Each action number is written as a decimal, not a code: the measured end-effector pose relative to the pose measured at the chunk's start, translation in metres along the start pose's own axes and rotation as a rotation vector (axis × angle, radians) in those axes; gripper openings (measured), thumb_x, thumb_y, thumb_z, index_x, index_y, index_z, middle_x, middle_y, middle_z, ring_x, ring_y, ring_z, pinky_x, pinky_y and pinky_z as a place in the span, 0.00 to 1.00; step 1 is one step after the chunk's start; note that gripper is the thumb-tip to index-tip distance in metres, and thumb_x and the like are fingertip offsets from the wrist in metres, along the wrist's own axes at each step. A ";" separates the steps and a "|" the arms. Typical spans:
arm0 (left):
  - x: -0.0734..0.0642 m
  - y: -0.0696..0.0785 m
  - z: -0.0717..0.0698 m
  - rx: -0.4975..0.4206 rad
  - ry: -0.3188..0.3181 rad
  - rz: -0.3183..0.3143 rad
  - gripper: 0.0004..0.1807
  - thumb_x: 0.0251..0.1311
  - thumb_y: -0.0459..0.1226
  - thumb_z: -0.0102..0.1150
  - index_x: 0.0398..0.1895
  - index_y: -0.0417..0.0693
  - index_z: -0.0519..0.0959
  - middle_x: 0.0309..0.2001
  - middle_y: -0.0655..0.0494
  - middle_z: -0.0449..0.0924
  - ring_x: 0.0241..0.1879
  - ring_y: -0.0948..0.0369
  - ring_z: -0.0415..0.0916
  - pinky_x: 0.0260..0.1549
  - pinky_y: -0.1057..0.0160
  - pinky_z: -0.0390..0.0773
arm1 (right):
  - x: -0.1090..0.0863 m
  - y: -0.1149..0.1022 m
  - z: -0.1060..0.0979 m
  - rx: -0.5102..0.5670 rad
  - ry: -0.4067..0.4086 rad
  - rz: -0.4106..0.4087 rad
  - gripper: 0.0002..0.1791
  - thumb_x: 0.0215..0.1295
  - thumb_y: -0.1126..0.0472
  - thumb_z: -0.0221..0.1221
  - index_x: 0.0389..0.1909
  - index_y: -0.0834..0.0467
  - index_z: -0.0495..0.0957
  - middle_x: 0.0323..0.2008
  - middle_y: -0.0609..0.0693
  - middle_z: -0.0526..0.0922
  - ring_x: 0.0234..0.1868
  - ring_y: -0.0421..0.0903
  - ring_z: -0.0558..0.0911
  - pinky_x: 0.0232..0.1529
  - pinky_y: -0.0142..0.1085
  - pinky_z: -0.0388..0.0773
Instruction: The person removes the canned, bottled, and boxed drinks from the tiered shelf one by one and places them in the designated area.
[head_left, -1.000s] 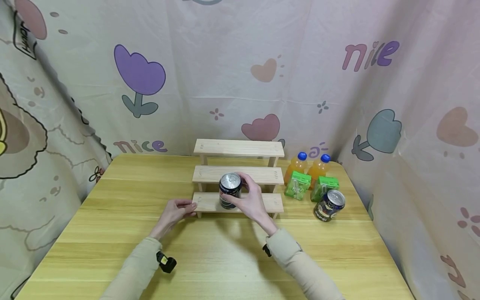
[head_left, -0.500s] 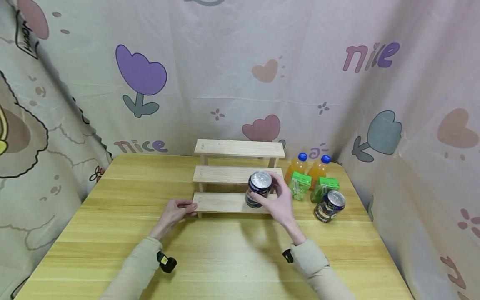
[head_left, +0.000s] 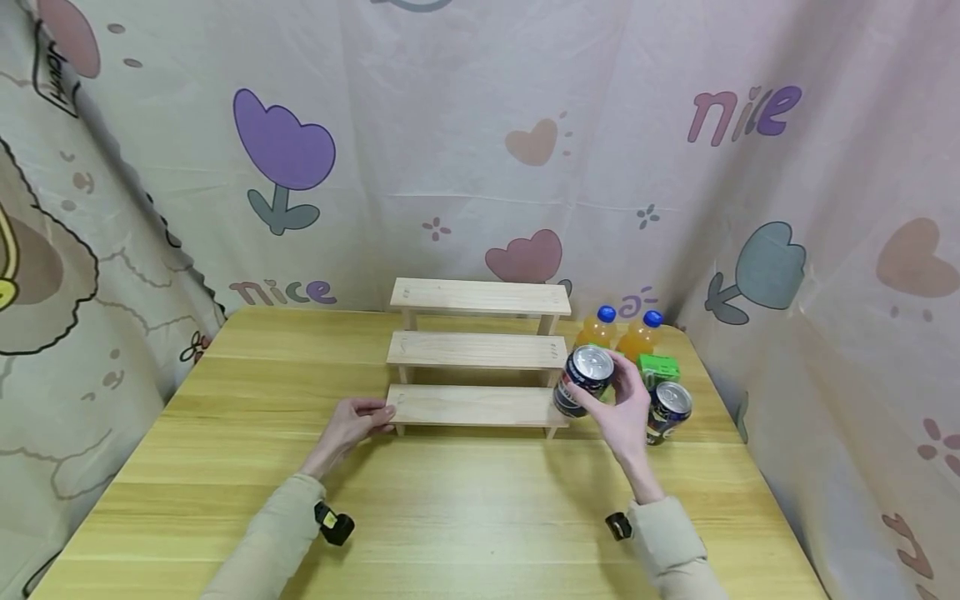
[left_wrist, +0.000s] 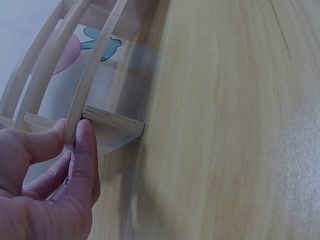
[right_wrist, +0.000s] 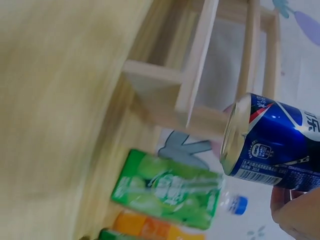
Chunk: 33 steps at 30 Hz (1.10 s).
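In the head view, my right hand [head_left: 624, 410] grips a dark blue soda can [head_left: 585, 377] beside the right end of a three-step wooden shelf [head_left: 472, 404]. The right wrist view shows the can's [right_wrist: 280, 142] blue printed side and bare bottom rim, apart from the shelf and raised off the table. Thumb and fingers of my left hand [head_left: 351, 429] pinch the left end of the lowest step. That pinch on the thin board shows closely in the left wrist view, with the hand [left_wrist: 55, 185] at lower left. A second dark can [head_left: 670, 410] stands just right of my right hand, partly covered by it.
Behind the right hand stand two orange drink bottles [head_left: 638, 337] with blue caps. A green drink carton [head_left: 659, 367] is next to them; another carton [right_wrist: 167, 189] shows in the right wrist view. A patterned curtain [head_left: 420, 150] closes off the table's back.
The right hand has carried the can rightward, from in front of the shelf's middle to past its right end. My left hand keeps its pinch on the lowest step.
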<state>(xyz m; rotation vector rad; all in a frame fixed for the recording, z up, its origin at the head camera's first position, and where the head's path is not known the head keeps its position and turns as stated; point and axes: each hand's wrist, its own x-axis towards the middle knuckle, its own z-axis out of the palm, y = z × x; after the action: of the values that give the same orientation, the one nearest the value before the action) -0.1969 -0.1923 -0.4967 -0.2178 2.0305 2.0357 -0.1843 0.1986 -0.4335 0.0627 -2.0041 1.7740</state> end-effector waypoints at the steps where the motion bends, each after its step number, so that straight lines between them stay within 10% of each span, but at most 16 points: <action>1: 0.000 0.000 0.000 0.002 0.001 0.001 0.25 0.68 0.25 0.56 0.62 0.13 0.64 0.37 0.53 0.82 0.30 0.69 0.83 0.38 0.75 0.88 | -0.001 0.001 -0.003 -0.009 0.009 0.016 0.38 0.47 0.77 0.73 0.63 0.65 0.72 0.55 0.48 0.79 0.56 0.36 0.78 0.62 0.19 0.74; 21: -0.001 0.000 -0.001 -0.002 -0.010 0.012 0.26 0.68 0.26 0.57 0.62 0.13 0.63 0.38 0.53 0.82 0.31 0.69 0.84 0.38 0.75 0.88 | -0.009 0.027 -0.031 -0.113 0.034 0.242 0.41 0.52 0.76 0.71 0.68 0.65 0.66 0.65 0.62 0.74 0.55 0.29 0.73 0.59 0.12 0.70; 33: -0.002 -0.001 -0.001 -0.003 -0.001 0.008 0.26 0.68 0.26 0.56 0.62 0.13 0.63 0.38 0.52 0.82 0.32 0.68 0.84 0.39 0.74 0.88 | -0.007 0.039 -0.032 -0.106 -0.001 0.299 0.43 0.51 0.79 0.68 0.69 0.69 0.61 0.68 0.67 0.69 0.73 0.58 0.66 0.81 0.53 0.60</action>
<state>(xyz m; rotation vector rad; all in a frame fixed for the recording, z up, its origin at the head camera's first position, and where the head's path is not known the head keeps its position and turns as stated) -0.1950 -0.1935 -0.4970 -0.2093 2.0312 2.0426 -0.1814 0.2335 -0.4704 -0.2843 -2.1962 1.8360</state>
